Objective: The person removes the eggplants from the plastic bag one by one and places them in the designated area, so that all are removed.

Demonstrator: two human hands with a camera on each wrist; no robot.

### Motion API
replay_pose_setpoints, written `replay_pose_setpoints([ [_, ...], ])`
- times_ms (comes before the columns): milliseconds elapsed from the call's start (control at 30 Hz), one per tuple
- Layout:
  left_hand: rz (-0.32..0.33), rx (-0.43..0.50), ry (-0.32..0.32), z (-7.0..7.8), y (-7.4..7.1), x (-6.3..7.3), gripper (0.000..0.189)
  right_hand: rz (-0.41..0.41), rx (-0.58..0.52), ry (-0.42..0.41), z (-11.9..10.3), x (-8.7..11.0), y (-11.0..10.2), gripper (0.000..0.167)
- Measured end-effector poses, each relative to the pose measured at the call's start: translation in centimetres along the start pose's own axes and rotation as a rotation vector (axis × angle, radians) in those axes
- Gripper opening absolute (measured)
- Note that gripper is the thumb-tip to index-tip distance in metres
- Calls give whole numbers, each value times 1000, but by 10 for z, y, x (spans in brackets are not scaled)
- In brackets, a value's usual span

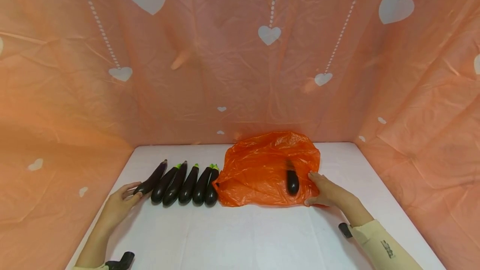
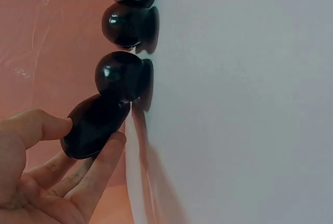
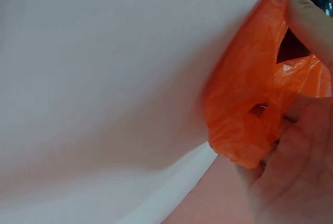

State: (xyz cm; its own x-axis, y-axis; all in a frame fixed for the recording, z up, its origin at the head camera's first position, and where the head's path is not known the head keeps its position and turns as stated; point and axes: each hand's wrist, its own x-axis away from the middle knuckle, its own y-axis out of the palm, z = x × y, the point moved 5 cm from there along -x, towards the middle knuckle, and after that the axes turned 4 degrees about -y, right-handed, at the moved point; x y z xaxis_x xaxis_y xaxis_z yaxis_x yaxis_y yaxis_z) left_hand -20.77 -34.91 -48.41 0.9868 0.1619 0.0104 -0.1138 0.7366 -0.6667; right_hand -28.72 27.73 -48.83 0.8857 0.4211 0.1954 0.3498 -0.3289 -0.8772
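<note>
My left hand (image 1: 119,204) grips the rounded bottom end of the leftmost eggplant (image 1: 152,179), thumb on one side and fingers on the other. In the left wrist view that eggplant (image 2: 93,128) leans against its neighbour (image 2: 118,76). Several more eggplants (image 1: 176,186) lie side by side, stems pointing away. My right hand (image 1: 330,193) holds the right edge of an orange plastic bag (image 1: 251,178), its film bunched between thumb and fingers in the right wrist view. A single eggplant (image 1: 292,181) lies at the bag's right part; its upper end looks blurred, perhaps beneath the film.
A white-covered table (image 1: 225,236) carries everything. Orange curtains (image 1: 240,74) with white hearts enclose its back and sides. The rightmost eggplant of the row touches or nearly touches the bag's left edge. Dark wrist devices (image 1: 121,260) sit on both forearms.
</note>
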Motion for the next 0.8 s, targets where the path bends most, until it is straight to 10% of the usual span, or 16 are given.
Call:
replay_pose_setpoints([
  [800,-22,-61,22,-3,13,-2,46,9,-14,-4,4,0,2,110],
])
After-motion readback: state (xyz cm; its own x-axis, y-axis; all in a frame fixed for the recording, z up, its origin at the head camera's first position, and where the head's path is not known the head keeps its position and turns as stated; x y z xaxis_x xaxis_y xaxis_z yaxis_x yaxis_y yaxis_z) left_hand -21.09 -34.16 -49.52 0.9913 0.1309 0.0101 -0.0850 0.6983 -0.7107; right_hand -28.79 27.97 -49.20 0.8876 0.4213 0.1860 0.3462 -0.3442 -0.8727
